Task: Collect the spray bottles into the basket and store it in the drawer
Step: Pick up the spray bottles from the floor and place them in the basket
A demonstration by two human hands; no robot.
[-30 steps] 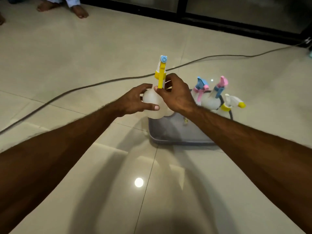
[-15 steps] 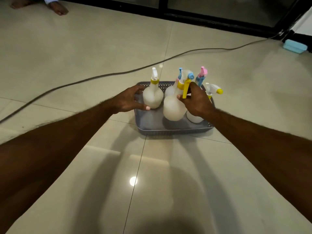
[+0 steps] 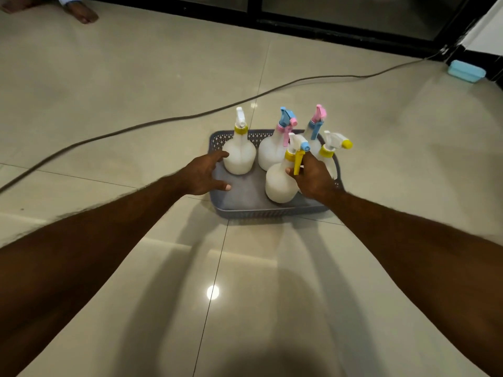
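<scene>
Five spray bottles are seen standing in the grey perforated basket (image 3: 272, 210) on the glossy tiled floor (image 3: 136, 268), so the collecting step is judged all but done. The right hand (image 3: 315, 178) is closed around the neck of the near bottle with the yellow trigger (image 3: 283, 183), while the left hand (image 3: 204, 175) is spread, fingertips against the yellow-collared bottle (image 3: 239, 156) at the left. Next, both basket sides would need gripping for lifting; no drawer is visible, only a cable (image 3: 163, 121) and dark door frames (image 3: 326, 20) beyond.
</scene>
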